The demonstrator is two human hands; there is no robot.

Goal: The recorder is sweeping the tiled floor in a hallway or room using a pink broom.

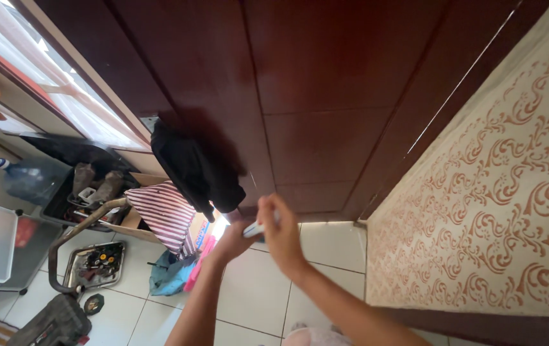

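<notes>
Both-hand grip [282,230] on white tube [254,229], tiled floor [255,295]

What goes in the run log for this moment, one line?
hands: right hand holds white marker, left hand at its other end | backdrop: dark wooden door | floor: white tiles

A dark red-brown wooden door [325,109] fills the middle. Cream wallpaper [499,192] with terracotta scrolls covers the right wall. White floor tiles [255,288] lie below; a bright window [50,83] glows at left.

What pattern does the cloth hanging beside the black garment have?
The cloth has dark and white stripes; the head view, the only one, shows it.
</notes>
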